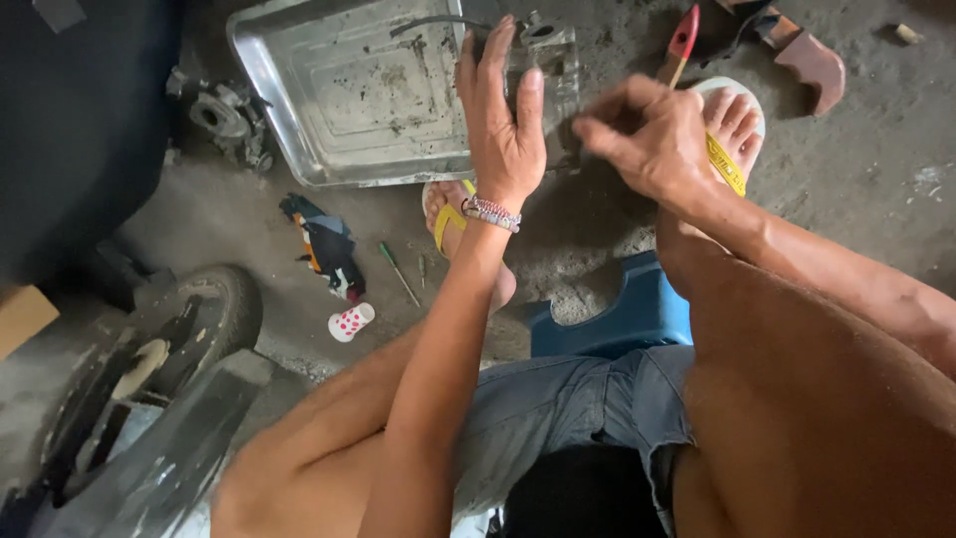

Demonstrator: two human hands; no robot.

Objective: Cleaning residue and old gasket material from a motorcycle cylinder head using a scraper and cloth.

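Note:
My left hand (503,130) is raised with its back towards me, fingers spread upward and the palm pressed against a grey cast metal part (556,55), which it holds at the near right corner of a metal tray (329,95). A beaded bracelet circles that wrist. My right hand (647,134) hovers just right of the part, blurred, with thumb and fingers pinched together and pointing at it. Nothing shows between those fingers.
I sit on a low blue stool (622,314), feet in yellow-strapped sandals on a concrete floor. Nearby lie a green-handled screwdriver (396,269), a rag (327,249), a dotted white cup (351,322), a red-handled brush (681,40), another metal part (224,115) and a small wheel (194,319).

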